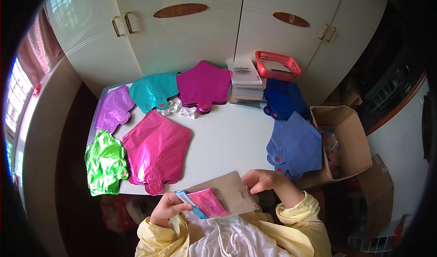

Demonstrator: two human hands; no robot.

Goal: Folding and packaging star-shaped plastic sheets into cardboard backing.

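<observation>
Just off the table's front edge I hold a clear plastic packet (pixel 235 194). A folded bright pink foil piece (pixel 207 202) lies inside or against it, beside a blue-and-white printed strip (pixel 191 204). My left hand (pixel 170 205) grips the packet at the strip, thumb on top. At the packet's other end my right hand (pixel 260 180) is closed in a pinch on its upper right edge. Nearest to them on the table is a pile of flat pink foil balloons (pixel 159 145), pentagon-shaped with rounded tabs. To the right lie light blue foil balloons (pixel 298 145).
Around the white table (pixel 223 138) lie green (pixel 104 161), lilac (pixel 112 106), teal (pixel 154 91), magenta (pixel 204 84) and dark blue (pixel 284 98) foil pieces. White strips (pixel 180 108), stacked packets (pixel 247 86) and a red basket (pixel 277 66) stand at the back. An open cardboard box (pixel 348 143) is right.
</observation>
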